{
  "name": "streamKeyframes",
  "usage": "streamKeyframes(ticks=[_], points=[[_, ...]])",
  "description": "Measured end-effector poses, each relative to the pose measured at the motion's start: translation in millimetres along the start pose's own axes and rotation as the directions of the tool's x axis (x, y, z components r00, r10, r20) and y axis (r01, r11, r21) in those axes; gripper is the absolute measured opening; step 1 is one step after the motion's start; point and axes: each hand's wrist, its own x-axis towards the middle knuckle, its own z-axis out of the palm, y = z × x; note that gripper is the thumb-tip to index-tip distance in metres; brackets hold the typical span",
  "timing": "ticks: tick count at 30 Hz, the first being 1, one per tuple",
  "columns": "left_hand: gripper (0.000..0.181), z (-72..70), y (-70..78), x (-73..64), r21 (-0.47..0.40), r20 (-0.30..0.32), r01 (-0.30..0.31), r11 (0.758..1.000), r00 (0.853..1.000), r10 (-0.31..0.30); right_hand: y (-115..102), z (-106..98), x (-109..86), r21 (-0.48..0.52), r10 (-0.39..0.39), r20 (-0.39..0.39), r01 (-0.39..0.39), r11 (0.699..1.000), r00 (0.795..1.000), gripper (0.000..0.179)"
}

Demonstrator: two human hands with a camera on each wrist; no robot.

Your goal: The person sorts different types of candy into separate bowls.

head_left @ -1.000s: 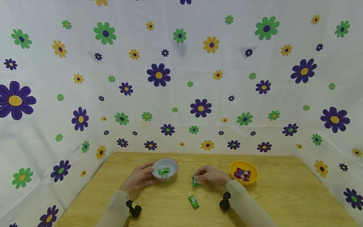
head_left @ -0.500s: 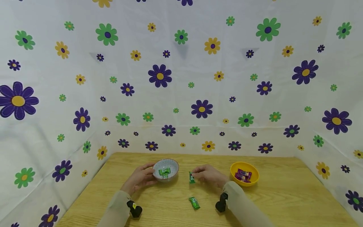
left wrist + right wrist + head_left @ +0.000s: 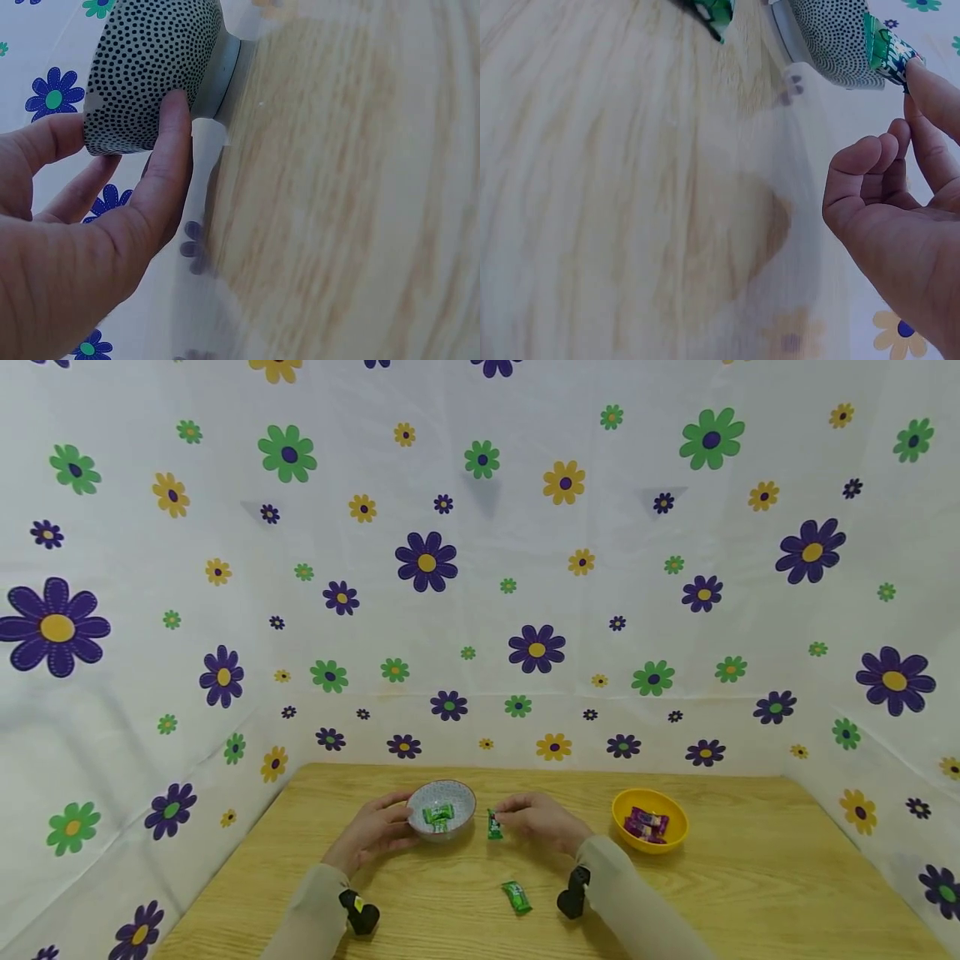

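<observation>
In the head view, my left hand (image 3: 378, 833) holds the left side of a small speckled bowl (image 3: 465, 820), with two green-wrapped candies (image 3: 438, 812) lying inside it. The left wrist view shows its fingers against the dotted outer wall of the bowl (image 3: 150, 67). Just right of the bowl, my right hand (image 3: 543, 820) pinches a green-wrapped candy (image 3: 494, 825) by its edge between thumb and forefinger; this candy (image 3: 889, 51) is clear in the right wrist view, where the other fingers are curled. Another green candy (image 3: 517, 897) lies on the table nearer the front.
A yellow bowl (image 3: 678, 839) with several purple-wrapped candies (image 3: 647, 825) stands on the right of the wooden table (image 3: 780, 877). White cloth printed with flowers (image 3: 480, 610) rises behind the table and on both sides.
My right hand has moved left with the pinched candy, closer to the speckled bowl. My left hand has stayed at the bowl. The view has shifted slightly.
</observation>
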Motion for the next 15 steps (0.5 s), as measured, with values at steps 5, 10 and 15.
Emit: streamKeyframes(ticks=[5, 10, 15], points=[[0.048, 2.1, 0.0, 1.1, 0.008, -0.002, 0.002, 1.000, 1.000, -0.002, -4.2, 2.9, -0.3, 0.026, -0.019, 0.007, 0.019, 0.999, 1.000, 0.025], [0.048, 2.9, 0.1, 1.6, 0.018, -0.003, 0.006, 1.000, 1.000, -0.006, -2.8, 5.1, 2.0, 0.037, -0.011, -0.008, 0.011, 0.999, 1.000, 0.030], [0.047, 4.2, 0.0, 1.1, 0.013, -0.009, 0.008, 1.000, 1.000, -0.007, -6.3, 9.7, 5.1, 0.064, -0.006, -0.006, 0.006, 0.998, 1.000, 0.032]])
